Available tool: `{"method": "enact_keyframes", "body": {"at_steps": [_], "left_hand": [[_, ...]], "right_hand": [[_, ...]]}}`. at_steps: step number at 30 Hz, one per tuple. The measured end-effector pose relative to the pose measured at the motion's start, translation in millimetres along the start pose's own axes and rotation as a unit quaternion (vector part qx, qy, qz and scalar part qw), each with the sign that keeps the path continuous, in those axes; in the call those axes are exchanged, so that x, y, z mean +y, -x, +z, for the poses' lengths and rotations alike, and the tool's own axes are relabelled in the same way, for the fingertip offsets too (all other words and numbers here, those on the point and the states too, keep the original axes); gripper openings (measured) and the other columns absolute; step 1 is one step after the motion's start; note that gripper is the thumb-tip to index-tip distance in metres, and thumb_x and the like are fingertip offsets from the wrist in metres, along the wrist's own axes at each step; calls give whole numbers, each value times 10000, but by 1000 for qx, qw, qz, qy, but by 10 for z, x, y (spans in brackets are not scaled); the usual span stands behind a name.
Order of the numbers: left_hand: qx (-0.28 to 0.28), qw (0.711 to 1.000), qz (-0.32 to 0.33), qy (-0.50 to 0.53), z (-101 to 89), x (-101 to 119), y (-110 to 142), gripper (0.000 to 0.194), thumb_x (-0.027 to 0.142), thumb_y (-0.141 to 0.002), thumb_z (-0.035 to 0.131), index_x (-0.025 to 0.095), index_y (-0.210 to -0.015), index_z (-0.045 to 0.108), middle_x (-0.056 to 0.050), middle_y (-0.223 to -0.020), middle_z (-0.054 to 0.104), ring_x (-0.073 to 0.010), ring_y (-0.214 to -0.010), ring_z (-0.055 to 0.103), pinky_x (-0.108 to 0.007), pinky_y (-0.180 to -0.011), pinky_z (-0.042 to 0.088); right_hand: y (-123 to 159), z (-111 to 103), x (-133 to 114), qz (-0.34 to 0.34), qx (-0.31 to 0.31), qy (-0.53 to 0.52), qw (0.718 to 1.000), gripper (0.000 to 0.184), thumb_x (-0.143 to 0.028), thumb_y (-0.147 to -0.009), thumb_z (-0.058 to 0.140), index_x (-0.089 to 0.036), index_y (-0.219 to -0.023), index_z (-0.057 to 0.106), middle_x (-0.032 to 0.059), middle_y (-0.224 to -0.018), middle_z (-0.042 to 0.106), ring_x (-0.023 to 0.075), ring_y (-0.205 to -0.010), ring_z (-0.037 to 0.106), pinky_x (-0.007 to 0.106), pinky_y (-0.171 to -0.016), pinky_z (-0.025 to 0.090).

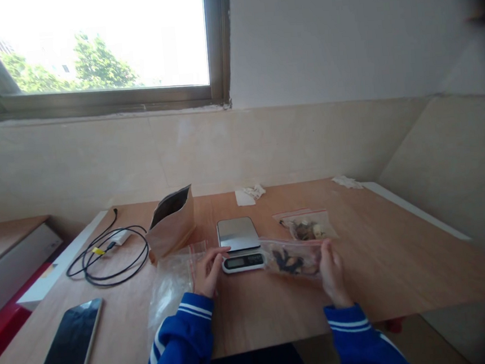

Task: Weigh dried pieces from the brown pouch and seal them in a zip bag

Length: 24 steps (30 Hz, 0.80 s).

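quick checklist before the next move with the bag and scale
1. Right hand holding the zip bag of dark pieces: ok, held by its end, above the table.
2. Zip bag's seal closed: cannot tell, too small to see.
3. Digital scale sitting flat on the wooden table: ok.
4. Scale's display readable: cannot tell, digits too small.
5. Left hand off the scale: cannot tell, fingertips are right at its front left corner.
6. Second zip bag apart from the scale: ok, it lies behind and to the right.
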<state>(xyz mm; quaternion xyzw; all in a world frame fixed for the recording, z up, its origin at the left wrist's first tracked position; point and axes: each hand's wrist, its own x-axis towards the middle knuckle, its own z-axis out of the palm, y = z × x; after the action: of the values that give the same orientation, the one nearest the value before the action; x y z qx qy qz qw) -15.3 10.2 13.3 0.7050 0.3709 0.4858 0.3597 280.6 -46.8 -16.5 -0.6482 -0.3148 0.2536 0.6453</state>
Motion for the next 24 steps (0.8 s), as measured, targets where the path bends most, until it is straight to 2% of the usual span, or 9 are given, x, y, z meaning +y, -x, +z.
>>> {"method": "enact_keyframes", "body": {"at_steps": [3, 5, 7, 10, 13, 15, 18, 21, 24], "left_hand": [[97, 986, 95, -95, 0, 103, -8, 236, 235, -882, 447, 182, -989, 650, -71, -926, 627, -197, -904, 575, -335, -804, 441], [182, 959, 152, -157, -34, 166, 12, 209, 186, -859, 462, 189, -974, 637, -67, -932, 593, -198, -911, 555, -347, -809, 438], [264, 921, 195, -210, -120, 204, 54, 190, 155, -826, 489, 189, -955, 624, -63, -919, 566, -201, -900, 543, -362, -810, 437], [361, 865, 227, -264, -346, 188, 123, 185, 166, -772, 548, 185, -950, 595, -58, -919, 539, -215, -921, 526, -394, -833, 424], [459, 827, 183, -267, -614, 84, 158, 541, 250, -682, 667, 178, -1179, 464, -88, -1104, 466, -257, -1048, 469, -416, -824, 429], [473, 824, 150, -272, -759, -24, 157, 830, 286, -617, 739, 180, -1314, 301, -122, -1242, 373, -258, -1067, 467, -442, -859, 419], [438, 847, 81, -289, -880, -201, 115, 1017, 356, -577, 778, 198, -1377, 171, -151, -1359, 252, -299, -1211, 367, -498, -964, 352], [392, 882, 55, -256, -922, -329, 15, 1071, 388, -568, 788, 198, -1389, 127, -173, -1407, 207, -308, -1281, 310, -498, -1028, 308], [347, 921, 8, -176, -959, -385, -102, 927, 396, -603, 765, 163, -1335, 247, -169, -1288, 425, -296, -1178, 462, -472, -974, 390]], "right_hand": [[-452, -354, 28, -20, 17, 66, 997, 629, -789, -713, 375, -194, -538, 482, -13, -467, 483, 132, -457, 455, 258, -470, 370], [-746, -492, 58, -50, -9, 104, 993, 631, -791, -721, 349, -199, -540, 473, -20, -459, 452, 135, -458, 445, 268, -487, 376], [-992, -565, 94, -101, -16, 139, 985, 635, -766, -747, 332, -178, -719, 569, 1, -547, 514, 165, -523, 491, 298, -539, 412], [-1173, -599, 148, -210, 72, 234, 947, 634, -690, -777, 371, -132, -1008, 564, 113, -850, 608, 254, -813, 562, 413, -750, 436], [-1060, -543, 203, -283, 168, 324, 887, 628, -612, -815, 374, -91, -1132, 523, 211, -1099, 539, 346, -1090, 459, 538, -906, 336], [-859, -450, 246, -292, 170, 355, 872, 610, -576, -840, 357, -99, -1192, 500, 225, -1182, 490, 364, -1151, 415, 557, -922, 322], [-545, -294, 326, -294, 113, 410, 856, 626, -585, -828, 394, -151, -1276, 454, 209, -1306, 402, 374, -1194, 383, 556, -920, 340], [-414, -259, 420, -284, 39, 463, 839, 611, -600, -822, 406, -226, -1303, 445, 165, -1380, 333, 374, -1230, 358, 568, -928, 344], [-486, -398, 508, -282, -37, 471, 835, 541, -570, -856, 369, -273, -1299, 454, 124, -1361, 372, 328, -1244, 377, 537, -962, 350]]}}
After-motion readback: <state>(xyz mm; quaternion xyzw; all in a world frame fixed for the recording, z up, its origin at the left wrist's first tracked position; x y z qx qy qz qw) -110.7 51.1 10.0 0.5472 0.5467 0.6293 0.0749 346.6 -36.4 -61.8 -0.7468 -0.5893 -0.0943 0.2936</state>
